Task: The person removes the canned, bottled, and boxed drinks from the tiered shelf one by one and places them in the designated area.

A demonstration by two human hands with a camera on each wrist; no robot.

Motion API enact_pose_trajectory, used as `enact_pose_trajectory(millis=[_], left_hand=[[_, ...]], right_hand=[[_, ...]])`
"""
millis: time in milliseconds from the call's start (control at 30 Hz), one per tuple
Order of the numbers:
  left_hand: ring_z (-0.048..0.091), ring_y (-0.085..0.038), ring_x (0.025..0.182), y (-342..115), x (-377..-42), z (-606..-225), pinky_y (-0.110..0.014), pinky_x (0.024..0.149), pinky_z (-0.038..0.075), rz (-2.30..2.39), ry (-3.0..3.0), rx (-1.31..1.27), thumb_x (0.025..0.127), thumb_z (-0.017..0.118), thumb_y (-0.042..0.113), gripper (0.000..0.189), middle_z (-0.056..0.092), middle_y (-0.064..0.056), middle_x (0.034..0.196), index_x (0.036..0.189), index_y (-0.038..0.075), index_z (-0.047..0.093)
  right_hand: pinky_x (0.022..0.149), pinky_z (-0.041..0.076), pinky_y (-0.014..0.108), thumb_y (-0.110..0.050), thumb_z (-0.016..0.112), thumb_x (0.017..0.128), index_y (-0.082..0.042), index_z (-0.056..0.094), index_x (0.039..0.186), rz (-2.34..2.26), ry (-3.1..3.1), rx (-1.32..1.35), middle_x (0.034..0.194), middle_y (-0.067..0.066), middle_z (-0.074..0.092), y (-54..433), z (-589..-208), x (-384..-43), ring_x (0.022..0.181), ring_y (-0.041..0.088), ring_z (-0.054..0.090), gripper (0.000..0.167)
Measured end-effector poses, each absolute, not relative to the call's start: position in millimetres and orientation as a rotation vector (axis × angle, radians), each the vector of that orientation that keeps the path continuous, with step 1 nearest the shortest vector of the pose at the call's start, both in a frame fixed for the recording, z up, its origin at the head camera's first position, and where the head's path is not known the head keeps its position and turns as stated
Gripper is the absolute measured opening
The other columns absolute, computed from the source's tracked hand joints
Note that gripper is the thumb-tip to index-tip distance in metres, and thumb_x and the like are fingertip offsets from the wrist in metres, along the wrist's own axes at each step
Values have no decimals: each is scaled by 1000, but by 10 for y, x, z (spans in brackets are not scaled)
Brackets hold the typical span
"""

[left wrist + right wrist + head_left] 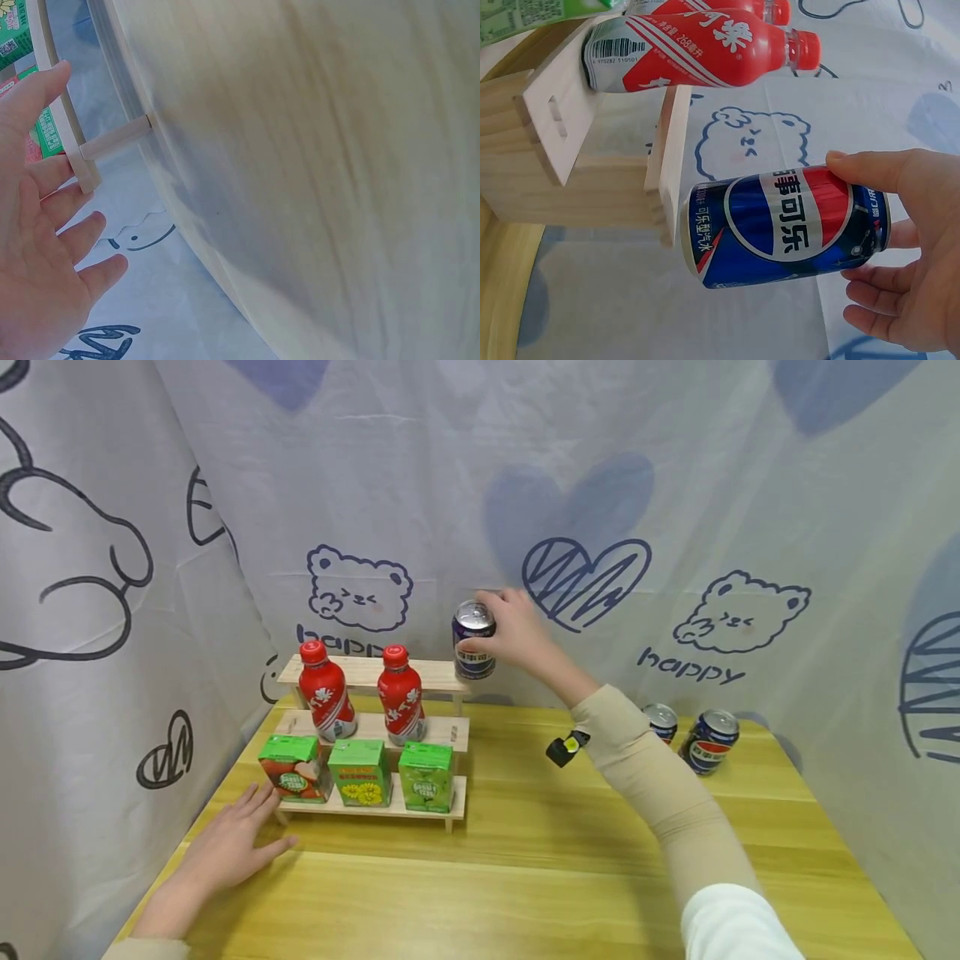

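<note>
My right hand (517, 631) grips a blue Pepsi can (474, 653) near its top, thumb on one side and fingers on the other. The can (780, 225) overlaps the right end of the wooden shelf's top tier (367, 671) in the head view. My left hand (232, 839) has its fingers spread at the lower left corner of the rack, fingertips by its bottom tier (64, 127). Two red bottles (327, 692) stand on the middle tier. Along the bottom tier sit three green juice boxes (360, 774), the left one (294, 768) closest to my left hand.
Two more Pepsi cans (708, 743) stand at the back right of the wooden table (540, 877), one partly behind my right sleeve. A small black device (567, 748) shows beside the right forearm. Printed white curtains (450, 485) enclose the back and sides.
</note>
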State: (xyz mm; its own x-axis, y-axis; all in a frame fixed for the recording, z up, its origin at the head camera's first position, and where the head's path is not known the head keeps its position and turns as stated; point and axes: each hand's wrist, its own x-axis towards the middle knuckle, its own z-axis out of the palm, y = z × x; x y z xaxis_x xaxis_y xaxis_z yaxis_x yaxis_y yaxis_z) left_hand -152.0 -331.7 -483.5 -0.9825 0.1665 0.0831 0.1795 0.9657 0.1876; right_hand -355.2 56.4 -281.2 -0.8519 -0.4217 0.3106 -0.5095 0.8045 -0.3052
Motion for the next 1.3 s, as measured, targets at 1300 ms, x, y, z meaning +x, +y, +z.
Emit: enact_pose_trajectory(millis=[1300], left_hand=[[33, -53, 137, -3307, -1532, -4840, -69, 109, 30, -308, -3068, -259, 86, 65, 57, 88, 35, -33, 150, 142, -8, 43]], right_hand=[[96, 45, 55, -41, 80, 79, -5, 48, 141, 672, -2877, 567, 134, 24, 51, 1841, -3557, -3254, 121, 39, 44, 79]])
